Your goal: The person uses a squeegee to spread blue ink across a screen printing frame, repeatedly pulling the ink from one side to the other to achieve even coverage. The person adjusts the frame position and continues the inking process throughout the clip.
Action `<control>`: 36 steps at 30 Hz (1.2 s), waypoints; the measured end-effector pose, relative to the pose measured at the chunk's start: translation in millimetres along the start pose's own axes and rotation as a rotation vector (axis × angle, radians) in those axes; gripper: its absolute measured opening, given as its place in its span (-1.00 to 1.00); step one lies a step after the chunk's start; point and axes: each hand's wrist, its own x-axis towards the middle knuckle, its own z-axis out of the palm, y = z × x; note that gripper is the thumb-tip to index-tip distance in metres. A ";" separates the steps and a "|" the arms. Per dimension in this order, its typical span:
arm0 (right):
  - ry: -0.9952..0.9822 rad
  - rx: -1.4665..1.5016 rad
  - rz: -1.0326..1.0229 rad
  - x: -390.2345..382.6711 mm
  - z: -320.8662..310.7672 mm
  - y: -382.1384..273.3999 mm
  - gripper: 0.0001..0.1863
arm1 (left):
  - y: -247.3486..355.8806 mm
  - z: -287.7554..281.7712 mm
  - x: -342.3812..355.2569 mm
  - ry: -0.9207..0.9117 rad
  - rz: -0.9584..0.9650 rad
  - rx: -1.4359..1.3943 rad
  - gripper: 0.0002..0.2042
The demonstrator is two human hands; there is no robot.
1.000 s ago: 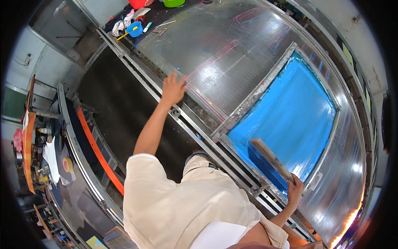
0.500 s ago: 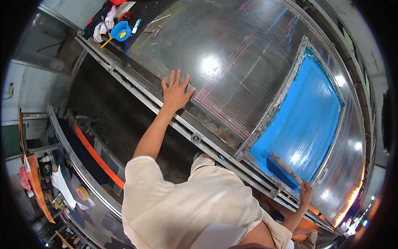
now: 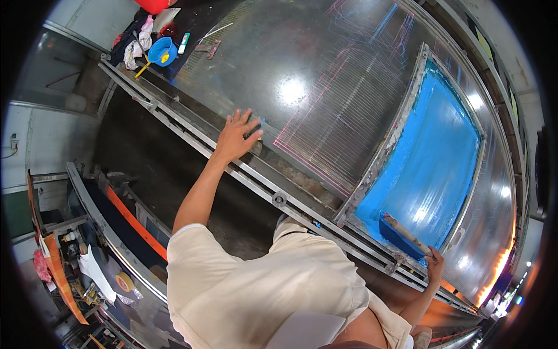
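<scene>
My left hand [image 3: 235, 136] rests over the near edge of a long shiny table [image 3: 256, 64], fingers loosely apart, with nothing held. Under its fingertips there seems to be a small dark spot or object, too small to make out. At the right, my right hand [image 3: 435, 266] is closed round the near end of a squeegee [image 3: 410, 235] with a pale, worn handle and a blue-coated blade. The squeegee leans in the near corner of a screen printing frame [image 3: 381, 168], whose mesh [image 3: 433, 151] is covered with blue ink. My right fingers are partly hidden.
A metal rail [image 3: 256, 183] runs along the table's near side. At the far left are a blue bucket [image 3: 162, 51], rags [image 3: 135, 51] and a red container [image 3: 154, 4]. Behind on the left, a cluttered bench holds a tape roll [image 3: 124, 281]. Light glows orange at the far right.
My left hand has moved a little left and nearer along the table edge, its fingers less spread. My right hand keeps its hold on the squeegee, which stays in the frame's corner.
</scene>
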 end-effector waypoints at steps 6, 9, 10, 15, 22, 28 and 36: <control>-0.001 0.038 -0.033 5.6 -0.5 -3.7 -0.49 | 3.0 4.8 2.4 0.158 -0.063 0.036 -0.44; -0.022 -0.060 -0.020 10.5 -6.7 -7.2 -0.49 | -0.1 18.3 -4.5 0.158 -0.061 0.192 -0.46; -0.024 -0.049 -0.023 12.3 -3.7 -8.9 -0.49 | 4.1 10.7 -1.9 0.109 -0.040 0.221 -0.47; 0.002 -0.062 -0.050 2.2 -5.9 -5.9 -0.45 | 7.0 -5.2 -0.6 0.049 -0.009 0.046 -0.54; -0.028 -0.078 -0.003 7.7 -9.0 -7.9 -0.49 | -91.8 -83.0 61.2 0.207 -0.600 0.321 -0.29; -0.068 -0.113 -0.007 2.6 -14.0 -20.4 -0.50 | -173.8 -75.0 85.4 -0.079 -0.780 0.672 -0.27; -0.021 -0.015 -0.012 7.2 -6.9 -6.3 -0.52 | -143.5 -73.1 65.1 -0.145 -0.548 0.736 -0.48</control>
